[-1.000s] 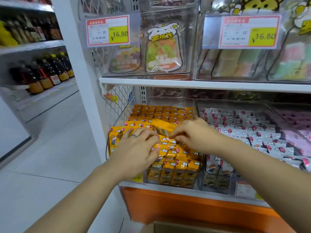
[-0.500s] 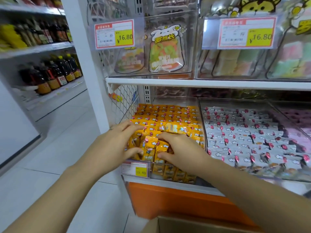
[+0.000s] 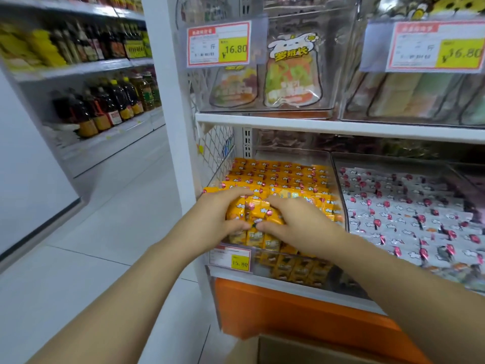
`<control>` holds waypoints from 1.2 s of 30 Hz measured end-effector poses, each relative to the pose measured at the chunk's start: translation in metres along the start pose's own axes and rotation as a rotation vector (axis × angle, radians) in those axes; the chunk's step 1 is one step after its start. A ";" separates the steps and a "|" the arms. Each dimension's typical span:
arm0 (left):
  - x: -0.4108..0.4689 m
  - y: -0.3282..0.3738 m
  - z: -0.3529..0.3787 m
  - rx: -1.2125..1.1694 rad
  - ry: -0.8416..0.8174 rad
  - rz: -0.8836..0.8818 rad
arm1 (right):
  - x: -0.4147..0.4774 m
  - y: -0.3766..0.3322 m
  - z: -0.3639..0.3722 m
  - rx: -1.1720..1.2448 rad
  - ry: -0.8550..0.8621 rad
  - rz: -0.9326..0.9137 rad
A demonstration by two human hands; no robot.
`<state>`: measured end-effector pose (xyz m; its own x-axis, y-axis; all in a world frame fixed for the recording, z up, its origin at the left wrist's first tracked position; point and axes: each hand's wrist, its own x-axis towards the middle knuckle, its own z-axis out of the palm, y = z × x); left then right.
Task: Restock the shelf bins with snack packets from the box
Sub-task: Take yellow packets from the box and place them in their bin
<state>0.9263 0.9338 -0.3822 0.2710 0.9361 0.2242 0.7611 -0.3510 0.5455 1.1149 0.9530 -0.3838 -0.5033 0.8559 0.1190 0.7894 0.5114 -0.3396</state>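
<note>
step: loading. your left hand point(image 3: 219, 218) and right hand point(image 3: 298, 223) both curl round one clump of packets point(image 3: 253, 210), thumbs meeting, over the front of the near-full left bin point(image 3: 338, 193). next: press down, level, release; then box point(image 3: 315, 350).

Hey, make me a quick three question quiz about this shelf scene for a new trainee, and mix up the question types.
1. True or false: the left hand and the right hand together grip a clump of orange packets over the leftmost lower bin.
2. Which price shows on the tag at that bin's front? A 15.80, B 16.80, C 12.50.
3. Fill in: in this view the cardboard box shows ___ the shelf's orange base.
Key: 1 true; 2 A; 3 below.
</note>
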 end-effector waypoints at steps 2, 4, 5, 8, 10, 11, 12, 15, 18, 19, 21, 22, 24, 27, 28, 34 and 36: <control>0.002 -0.004 -0.001 -0.003 -0.033 -0.024 | 0.008 0.002 -0.007 -0.036 -0.093 0.010; 0.005 -0.005 0.000 0.019 -0.107 -0.031 | 0.015 0.002 -0.010 -0.060 -0.167 0.010; 0.007 -0.004 0.001 0.032 -0.138 -0.023 | 0.017 0.001 -0.010 -0.067 -0.189 0.012; 0.012 -0.004 0.005 0.050 -0.159 -0.015 | 0.017 -0.004 -0.010 -0.149 -0.204 0.040; 0.008 -0.007 0.008 0.057 -0.133 -0.001 | 0.008 -0.009 -0.007 -0.227 -0.152 0.044; 0.003 -0.008 0.011 0.057 -0.123 0.013 | 0.001 -0.012 -0.005 -0.254 -0.122 0.033; -0.003 -0.011 0.015 0.044 -0.120 0.027 | -0.007 -0.015 -0.002 -0.276 -0.096 0.012; -0.021 -0.012 0.022 0.003 -0.114 0.048 | -0.025 -0.018 0.009 -0.273 -0.032 -0.038; -0.032 -0.010 0.022 0.033 -0.086 0.055 | -0.028 -0.015 0.005 -0.261 -0.038 -0.035; -0.034 -0.009 0.019 0.043 -0.039 0.065 | -0.027 -0.014 0.001 -0.278 -0.028 -0.044; -0.036 -0.010 0.010 0.034 0.134 0.100 | -0.020 -0.013 -0.008 -0.258 0.045 -0.055; -0.036 -0.013 0.006 0.051 0.231 0.107 | -0.016 -0.014 -0.010 -0.225 0.067 -0.056; -0.032 -0.017 -0.002 0.161 0.352 0.086 | -0.003 -0.020 -0.009 -0.166 0.021 -0.055; -0.023 -0.017 -0.011 0.434 0.303 0.007 | 0.014 -0.030 0.005 -0.185 -0.136 -0.013; -0.020 -0.017 -0.012 0.531 0.247 0.017 | 0.018 -0.033 0.009 -0.192 -0.163 0.003; -0.008 -0.012 -0.004 0.822 -0.042 -0.001 | 0.010 -0.032 0.008 -0.151 -0.213 -0.038; -0.006 -0.017 -0.009 0.689 -0.052 -0.014 | 0.005 -0.034 0.007 -0.151 -0.207 -0.050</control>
<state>0.9062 0.9336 -0.3854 0.2736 0.9463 0.1724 0.9608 -0.2607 -0.0939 1.0829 0.9399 -0.3783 -0.5920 0.8032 -0.0668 0.7974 0.5716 -0.1932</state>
